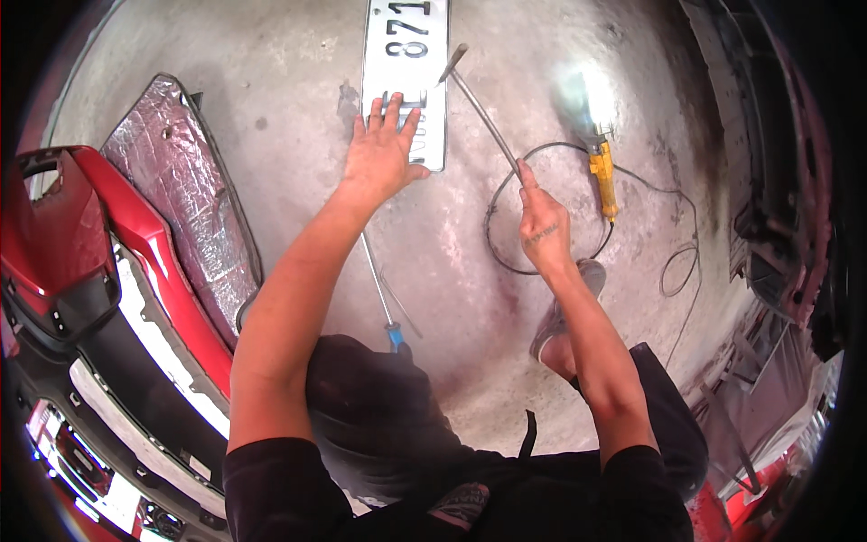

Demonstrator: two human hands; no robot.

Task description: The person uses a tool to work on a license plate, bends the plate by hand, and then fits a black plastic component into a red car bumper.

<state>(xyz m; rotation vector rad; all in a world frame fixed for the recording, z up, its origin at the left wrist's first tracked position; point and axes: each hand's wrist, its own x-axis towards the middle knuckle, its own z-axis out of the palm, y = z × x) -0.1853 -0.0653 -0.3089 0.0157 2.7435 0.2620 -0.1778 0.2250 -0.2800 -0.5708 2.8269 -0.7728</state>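
My left hand [384,149] lies on a white metal plate [406,68] with dark raised characters on the floor, fingers spread over its lower half. My right hand [542,221] grips the long steel handle of a hammer [483,115], whose head is raised at the plate's right edge, near its middle. Behind my left forearm, a long screwdriver [393,336] with a blue handle lies on the concrete, a thin wire beside its shaft.
A lit work lamp [601,176] with yellow handle and looped cable lies to the right. Red bodywork panels [163,271] and a foil-covered panel [185,176] are at left. Dark vehicle parts [777,253] line the right edge. My shoe [551,348] rests on the concrete floor.
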